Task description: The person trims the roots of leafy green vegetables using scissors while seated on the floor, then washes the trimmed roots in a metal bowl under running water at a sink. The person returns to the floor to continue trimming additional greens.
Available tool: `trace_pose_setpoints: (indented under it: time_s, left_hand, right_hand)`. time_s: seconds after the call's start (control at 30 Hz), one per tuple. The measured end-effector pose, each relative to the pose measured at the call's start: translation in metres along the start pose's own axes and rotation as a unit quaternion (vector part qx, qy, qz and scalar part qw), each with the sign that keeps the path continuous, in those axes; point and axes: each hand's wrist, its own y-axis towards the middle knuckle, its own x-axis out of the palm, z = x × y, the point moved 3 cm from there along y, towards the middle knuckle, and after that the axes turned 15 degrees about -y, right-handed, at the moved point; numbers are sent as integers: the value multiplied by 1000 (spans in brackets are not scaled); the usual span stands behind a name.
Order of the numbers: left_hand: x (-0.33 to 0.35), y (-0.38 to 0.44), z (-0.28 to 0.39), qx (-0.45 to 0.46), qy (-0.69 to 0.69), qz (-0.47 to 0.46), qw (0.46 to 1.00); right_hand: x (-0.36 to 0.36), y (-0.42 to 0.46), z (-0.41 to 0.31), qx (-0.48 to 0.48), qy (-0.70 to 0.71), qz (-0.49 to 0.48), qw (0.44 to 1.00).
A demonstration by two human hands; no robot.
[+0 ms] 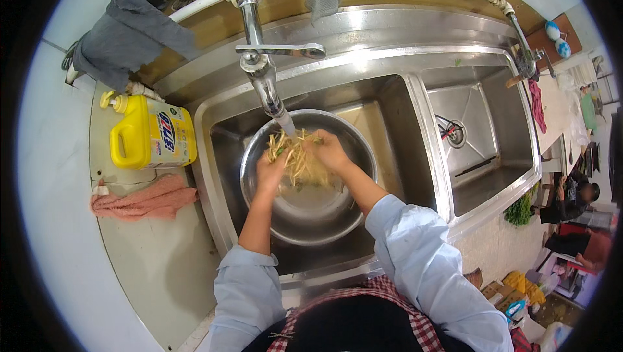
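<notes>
My left hand (pixel 270 173) and my right hand (pixel 328 150) grip a loose bunch of thin yellowish plant stems (pixel 297 160), one hand on each side. Water runs from the chrome faucet (pixel 265 87) onto the stems. Below them, a round stainless steel basin (pixel 311 241) stands in the left sink bowl (pixel 413 157); water shows in it. A few green bits cling among the stems near my fingers. The tips of some fingers are hidden by the stems and blurred by the water.
A yellow pump jug (pixel 134 133) and a pink cloth (pixel 146 198) lie left of the sink. Grey cloth (pixel 131 35) hangs on the pipe. The right sink bowl (pixel 516 123) holds black sticks (pixel 476 166). Leafy greens (pixel 521 210) and people (pixel 569 198) appear at far right.
</notes>
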Motion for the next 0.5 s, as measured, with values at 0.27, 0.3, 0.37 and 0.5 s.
trace_pose_setpoints:
  time_s: [0.27, 0.3, 0.37, 0.5]
  left_hand:
    - [-24, 6, -19, -129, -86, 5, 988]
    - [-8, -2, -13, -152, -94, -9, 984]
    - [9, -11, -5, -193, -111, -34, 974]
    - [-53, 15, -33, -15, 59, 6, 998]
  right_hand:
    - [35, -15, 6, 89, 39, 52, 994]
    - [40, -17, 5, 85, 62, -1, 994]
    - [40, -16, 0, 128, 132, -111, 977]
    - [-6, -2, 15, 152, 91, -155, 972]
